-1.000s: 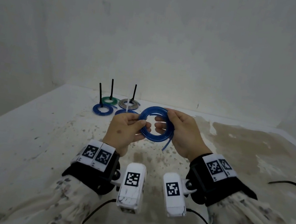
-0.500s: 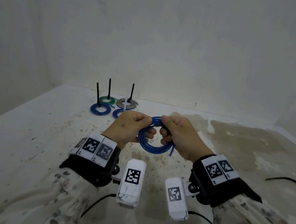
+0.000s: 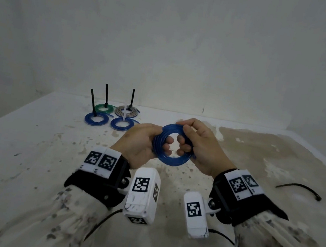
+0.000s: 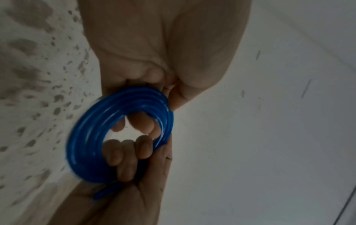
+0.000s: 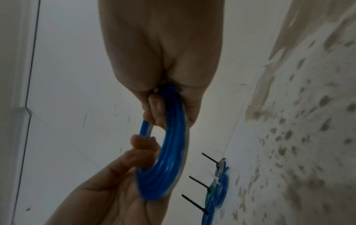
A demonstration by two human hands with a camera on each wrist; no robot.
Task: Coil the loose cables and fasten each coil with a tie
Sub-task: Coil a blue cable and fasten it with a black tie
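A blue cable coil [image 3: 170, 160] hangs in the air between both hands above the table. My left hand [image 3: 144, 141] grips its left side, fingers curled through the ring [image 4: 138, 121]. My right hand [image 3: 198, 147] grips the right side and top, thumb on the upper rim. In the right wrist view the coil [image 5: 169, 152] runs edge-on from my right fingers down into the left palm. In the left wrist view the coil [image 4: 84, 144] shows several stacked turns. A loose black tie [image 3: 300, 188] lies on the table at the right.
Four tied coils sit at the back left: two blue [image 3: 96, 119] [image 3: 121, 124], one green [image 3: 104, 107] and one grey [image 3: 126, 112], with black tie tails standing up. The stained white table [image 3: 27, 145] meets a wall behind.
The trailing cable end seen a second ago is now tucked into the coil. Both hands have shifted their grip round the ring and it has tilted to face me more.
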